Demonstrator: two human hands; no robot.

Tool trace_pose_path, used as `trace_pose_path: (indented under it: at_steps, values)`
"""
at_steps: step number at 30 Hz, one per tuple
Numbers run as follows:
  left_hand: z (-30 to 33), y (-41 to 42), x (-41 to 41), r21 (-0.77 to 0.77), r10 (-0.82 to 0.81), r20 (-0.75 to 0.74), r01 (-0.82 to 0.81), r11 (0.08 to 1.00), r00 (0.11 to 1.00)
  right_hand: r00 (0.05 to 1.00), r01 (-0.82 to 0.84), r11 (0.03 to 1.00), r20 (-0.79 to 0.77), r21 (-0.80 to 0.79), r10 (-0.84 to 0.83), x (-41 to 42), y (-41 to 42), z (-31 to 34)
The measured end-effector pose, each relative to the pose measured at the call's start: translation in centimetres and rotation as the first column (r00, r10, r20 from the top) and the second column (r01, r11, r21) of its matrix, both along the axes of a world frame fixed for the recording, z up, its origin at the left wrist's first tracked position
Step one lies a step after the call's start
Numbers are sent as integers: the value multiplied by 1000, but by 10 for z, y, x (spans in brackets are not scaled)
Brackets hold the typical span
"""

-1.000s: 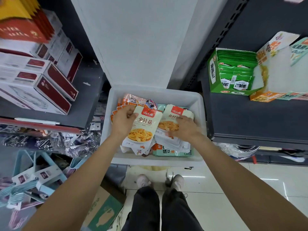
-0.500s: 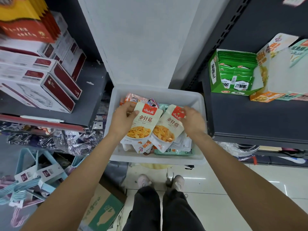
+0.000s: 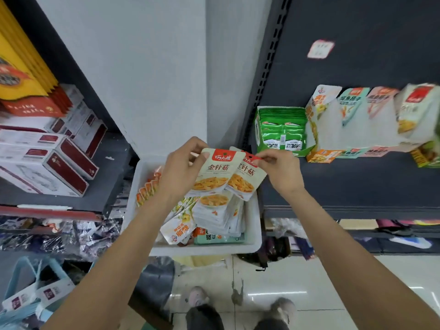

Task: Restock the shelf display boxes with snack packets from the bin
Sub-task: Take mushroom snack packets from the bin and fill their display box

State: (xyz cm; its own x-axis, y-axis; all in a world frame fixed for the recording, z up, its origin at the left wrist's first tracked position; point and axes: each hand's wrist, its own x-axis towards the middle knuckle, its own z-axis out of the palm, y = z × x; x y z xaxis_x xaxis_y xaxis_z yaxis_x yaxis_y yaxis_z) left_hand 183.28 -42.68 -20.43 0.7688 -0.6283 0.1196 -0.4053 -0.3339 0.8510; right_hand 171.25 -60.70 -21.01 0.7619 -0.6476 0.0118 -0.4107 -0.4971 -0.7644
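Note:
A white plastic bin [image 3: 254,242] below my hands holds several snack packets. My left hand [image 3: 181,170] grips a stack of white packets with red tops [image 3: 215,175] by its upper left corner, lifted above the bin. My right hand [image 3: 279,170] pinches the red top of a second such packet [image 3: 245,181], which leans against the first stack. On the dark shelf to the right stand display boxes: a green one [image 3: 259,129] filled with green packets, then an orange-and-white box [image 3: 320,129] and more blurred boxes [image 3: 378,120] beyond it.
A white pillar [image 3: 142,67] rises behind the bin. Red-and-white cartons [image 3: 47,163] and yellow-orange packages [image 3: 21,77] fill the left shelf. Wrapped goods and blue items lie low at left. My feet [image 3: 197,296] stand on a glossy tiled floor.
Both hands have lifted their packets up out of the bin and drawn them together. The view has tilted up and right, showing more of the right shelf's display boxes.

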Motion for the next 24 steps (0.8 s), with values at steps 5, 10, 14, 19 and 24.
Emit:
trace_pose_path:
  at_steps: [5,10,14,19,24]
  values:
    - [36,-72,-47,-68,-45,66,50,996,997,996,-14,996,87,-90,21,-60,-67,36]
    - [64,-152,-104,-96,-15,197,35,995,980,991,38,989,136,-144,-18,-124,-149,59]
    - [77,-215,-149,-109,-28,206,52,993,978,992,44,983,123,-179,-22,-174,-208,73]
    - [92,-286,-180,-123,-42,187,66,990,981,982,135,960,162,-245,-97,-216,-273,90]
    - [104,-346,-184,-160,-72,122,91,983,990,971,204,935,179,-291,-157,-226,-329,99]
